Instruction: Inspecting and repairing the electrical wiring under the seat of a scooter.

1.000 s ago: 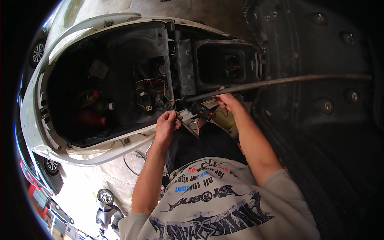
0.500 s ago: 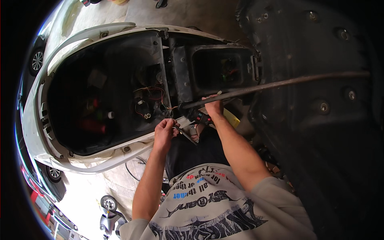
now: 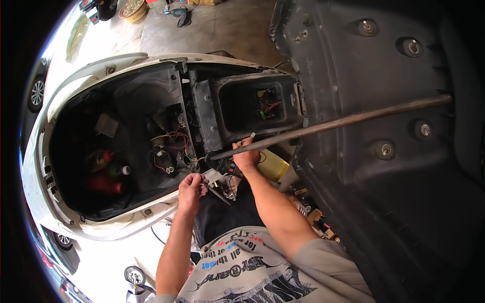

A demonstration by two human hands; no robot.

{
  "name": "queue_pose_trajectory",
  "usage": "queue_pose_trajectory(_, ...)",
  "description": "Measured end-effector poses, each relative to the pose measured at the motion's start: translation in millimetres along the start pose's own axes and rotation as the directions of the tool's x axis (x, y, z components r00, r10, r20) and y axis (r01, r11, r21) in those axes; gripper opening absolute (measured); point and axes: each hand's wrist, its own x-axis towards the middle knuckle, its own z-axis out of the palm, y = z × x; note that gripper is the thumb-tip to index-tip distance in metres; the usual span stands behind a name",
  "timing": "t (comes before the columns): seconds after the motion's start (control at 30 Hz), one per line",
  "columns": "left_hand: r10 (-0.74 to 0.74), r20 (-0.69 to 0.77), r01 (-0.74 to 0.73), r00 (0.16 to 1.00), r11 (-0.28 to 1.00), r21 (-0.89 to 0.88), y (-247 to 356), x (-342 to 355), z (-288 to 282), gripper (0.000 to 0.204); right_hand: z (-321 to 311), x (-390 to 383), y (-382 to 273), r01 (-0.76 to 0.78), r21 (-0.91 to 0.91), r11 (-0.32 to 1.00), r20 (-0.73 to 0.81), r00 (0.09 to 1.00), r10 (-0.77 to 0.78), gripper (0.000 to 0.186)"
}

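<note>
My left hand [image 3: 190,197] is closed on a thin dark rod-like piece [image 3: 218,195] angled down to the right, beside the white scooter body [image 3: 116,230]. My right hand [image 3: 245,157] is closed round a small pale piece [image 3: 252,135] just under the long metal bar [image 3: 353,118]. Close by are a dark switch housing [image 3: 230,168] with coloured buttons and loose coloured wires [image 3: 179,135] in the open storage bay [image 3: 91,129], which holds bottles [image 3: 121,171]. A smaller compartment [image 3: 227,121] with wiring is right of it. The bar partly hides my right fingers.
A large black moulded panel [image 3: 394,202] fills the right side. A yellow container [image 3: 274,166] sits below the bar. On the floor are a drill [image 3: 180,14], a bowl [image 3: 133,10] and loose parts [image 3: 321,222]. Cars [image 3: 36,93] and another scooter [image 3: 135,288] stand beyond.
My right hand has moved left, closer to my left hand, with the pale piece rising above its fingers. The view has shifted, so more floor with the drill and bowl shows at the top.
</note>
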Motion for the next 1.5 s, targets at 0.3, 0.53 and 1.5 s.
queue_pose_trajectory(0.3,-0.011,-0.007,0.011,1.0,1.0,0.022,3,0,8,0.018,-9,7,-5,-0.054,0.065,0.996,0.037,0.998,0.052,0.046)
queue_pose_trajectory(0.53,-0.008,-0.01,0.008,1.0,1.0,0.019,1,0,4,0.017,-13,7,-8,-0.085,0.009,0.996,0.104,0.991,0.084,0.048)
queue_pose_trajectory(1.5,0.015,-0.023,-0.015,1.0,1.0,-0.024,-2,3,7,0.02,-9,26,53,0.045,0.528,0.848,0.231,0.953,-0.195,0.037)
